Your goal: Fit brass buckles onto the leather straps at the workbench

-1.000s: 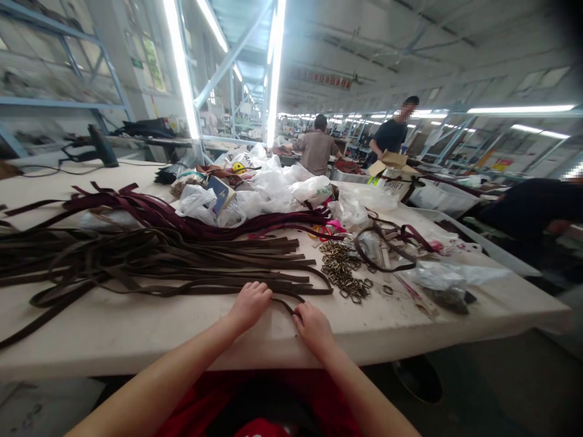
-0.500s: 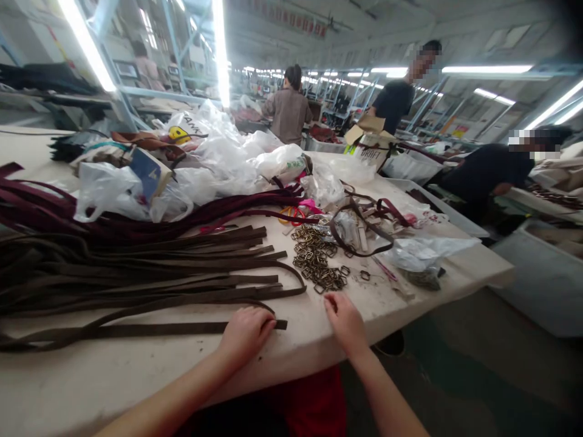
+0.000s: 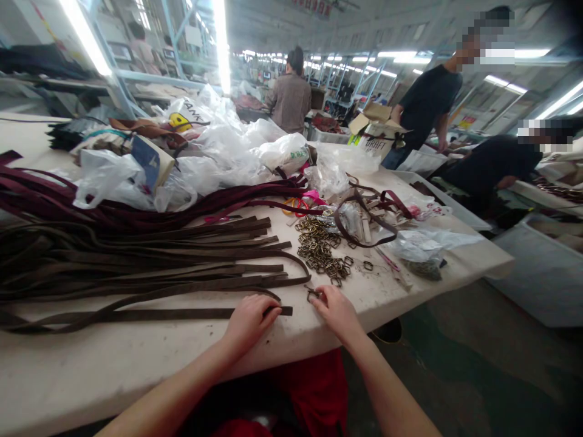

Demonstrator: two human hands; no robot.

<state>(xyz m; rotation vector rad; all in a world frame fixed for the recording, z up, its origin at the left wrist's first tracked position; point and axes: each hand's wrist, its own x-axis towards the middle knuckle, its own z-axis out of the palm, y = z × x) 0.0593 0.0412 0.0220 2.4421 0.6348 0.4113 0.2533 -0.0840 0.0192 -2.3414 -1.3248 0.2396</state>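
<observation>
Near the table's front edge my left hand is closed round a dark brown strap, whose short end sticks out past my fingers to the right. My right hand pinches a small metal buckle between thumb and fingers, a little way right of the strap's end. Beyond it lies a heap of brass-coloured buckles, with one loose buckle off to its right. Many more brown straps lie side by side on the left of the table.
Maroon straps run behind the brown ones. White plastic bags and a blue notebook are piled at the back. A looped strap and a clear bag lie at right. Co-workers stand and bend beyond the table.
My right hand has drawn slightly back and left from the heap, now with a buckle in its fingers. My left hand stays on the strap. A standing co-worker has moved nearer at right.
</observation>
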